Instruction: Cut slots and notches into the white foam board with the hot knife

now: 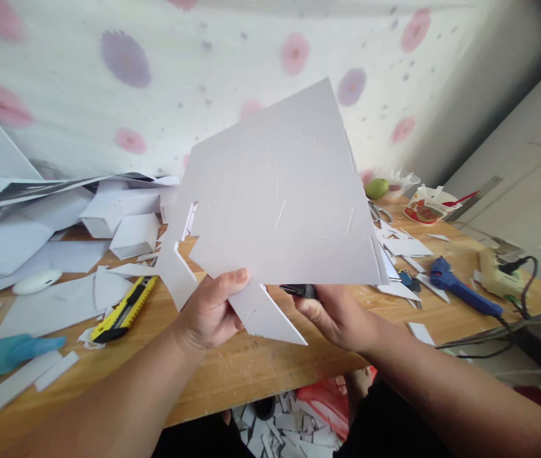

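Note:
A large sheet of white foam board [275, 184] is raised in front of me, with scored lines on its face and notches cut into its left side. My left hand [213, 305] is closed on its lower edge, thumb on the near face, beside a slanting strip that hangs down. Below the board's lower right edge, my right hand [335, 315] is closed around a black tool with a pointed tip [302, 291]; most of the tool is hidden by the fingers and board. A yellow utility knife [126, 308] lies on the table left of my left hand.
White board offcuts [51, 299] and folded white box shapes [134, 234] cover the left of the wooden table [232, 375]. To the right are a blue glue gun [464, 289], a power strip [499, 273] with cables, scissors [380, 212] and a paper bowl [427, 205]. Scraps litter the floor.

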`<state>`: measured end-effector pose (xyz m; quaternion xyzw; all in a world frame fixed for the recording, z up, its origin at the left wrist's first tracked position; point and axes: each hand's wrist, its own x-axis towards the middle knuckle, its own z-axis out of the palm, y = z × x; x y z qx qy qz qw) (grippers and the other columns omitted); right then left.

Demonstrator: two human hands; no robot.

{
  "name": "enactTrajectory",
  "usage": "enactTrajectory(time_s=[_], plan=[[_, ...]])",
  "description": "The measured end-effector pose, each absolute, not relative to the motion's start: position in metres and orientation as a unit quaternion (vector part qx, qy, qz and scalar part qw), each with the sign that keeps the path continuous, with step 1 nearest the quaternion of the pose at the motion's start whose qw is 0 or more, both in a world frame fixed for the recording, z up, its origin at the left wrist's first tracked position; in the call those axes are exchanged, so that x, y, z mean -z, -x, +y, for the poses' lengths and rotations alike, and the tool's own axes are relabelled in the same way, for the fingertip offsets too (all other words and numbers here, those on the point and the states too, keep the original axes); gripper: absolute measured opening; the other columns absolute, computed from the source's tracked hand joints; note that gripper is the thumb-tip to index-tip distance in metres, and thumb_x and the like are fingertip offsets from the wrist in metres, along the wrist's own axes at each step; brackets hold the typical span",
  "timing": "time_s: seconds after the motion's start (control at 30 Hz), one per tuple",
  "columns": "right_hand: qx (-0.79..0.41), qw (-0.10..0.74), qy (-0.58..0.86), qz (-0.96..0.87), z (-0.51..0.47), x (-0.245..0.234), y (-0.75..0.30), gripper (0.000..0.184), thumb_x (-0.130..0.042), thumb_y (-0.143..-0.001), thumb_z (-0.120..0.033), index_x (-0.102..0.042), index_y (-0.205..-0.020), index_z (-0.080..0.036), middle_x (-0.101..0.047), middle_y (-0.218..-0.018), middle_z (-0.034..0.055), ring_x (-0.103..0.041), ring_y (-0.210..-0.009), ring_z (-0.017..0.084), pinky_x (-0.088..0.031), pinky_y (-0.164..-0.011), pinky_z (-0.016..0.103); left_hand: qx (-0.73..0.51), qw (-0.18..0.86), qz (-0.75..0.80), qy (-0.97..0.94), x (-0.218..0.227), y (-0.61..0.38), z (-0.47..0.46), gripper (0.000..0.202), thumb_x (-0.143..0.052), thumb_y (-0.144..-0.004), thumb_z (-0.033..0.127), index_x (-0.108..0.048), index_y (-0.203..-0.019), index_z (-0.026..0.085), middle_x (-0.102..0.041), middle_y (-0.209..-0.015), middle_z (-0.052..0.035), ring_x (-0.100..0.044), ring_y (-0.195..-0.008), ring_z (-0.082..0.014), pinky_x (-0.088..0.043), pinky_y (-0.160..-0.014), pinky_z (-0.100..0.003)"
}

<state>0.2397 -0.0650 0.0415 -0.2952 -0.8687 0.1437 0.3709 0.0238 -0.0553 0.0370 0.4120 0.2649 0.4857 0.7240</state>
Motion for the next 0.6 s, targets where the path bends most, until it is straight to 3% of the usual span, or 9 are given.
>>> enactTrajectory(time_s=[0.17, 0.33, 0.47, 0.6], plan=[[-0.13, 0.369, 0.296, -0.872, -0.0652, -0.0416, -0.2366, 0.05, -0.033, -0.106, -0.056, -0.061, -0.122, -0.016, -0.07, -0.105, 0.0148, -0.067, -0.098, 0.026, -0.055, -0.092, 0.047, -0.481, 0.73, 0.265, -0.407, -0.0373, -0.0234, -0.0571, 0.043, -0.084, -0.065, 0.054, -0.061, -0.072, 0.018, -0.052, -0.049, 0.0051, -0.044, -0.038, -0.0097, -0.032, -0.034, -0.021], [-0.13, 0.354, 0.31, -0.873, -0.0649, -0.0379, -0.2338, 0.052, -0.029, -0.107, -0.057, -0.064, -0.103, -0.018, -0.071, -0.087, 0.0122, -0.068, -0.082, 0.025, -0.058, -0.079, 0.045, -0.474, 0.737, 0.268, -0.402, -0.0383, -0.0252, -0.0584, 0.045, -0.087, -0.064, 0.054, -0.063, -0.071, 0.017, -0.054, -0.05, 0.0039, -0.046, -0.04, -0.0103, -0.035, -0.034, -0.021], [-0.112, 0.366, 0.313, -0.869, -0.0636, -0.0352, -0.232, 0.056, -0.031, -0.106, -0.058, -0.06, -0.12, -0.013, -0.07, -0.121, 0.0222, -0.066, -0.114, 0.033, -0.054, -0.096, 0.054, -0.467, 0.74, 0.258, -0.409, -0.0385, -0.0261, -0.0588, 0.047, -0.086, -0.065, 0.056, -0.061, -0.063, 0.016, -0.052, -0.047, 0.003, -0.044, -0.038, -0.0092, -0.034, -0.034, -0.021], [-0.144, 0.359, 0.262, -0.884, -0.0649, -0.0428, -0.2318, 0.045, -0.033, -0.108, -0.049, -0.061, -0.12, -0.015, -0.07, -0.124, 0.018, -0.064, -0.121, 0.028, -0.052, -0.104, 0.046, -0.455, 0.746, 0.25, -0.416, -0.0387, -0.0246, -0.0602, 0.046, -0.085, -0.066, 0.056, -0.063, -0.061, 0.016, -0.053, -0.045, 0.0019, -0.043, -0.036, -0.0092, -0.032, -0.034, -0.021]])
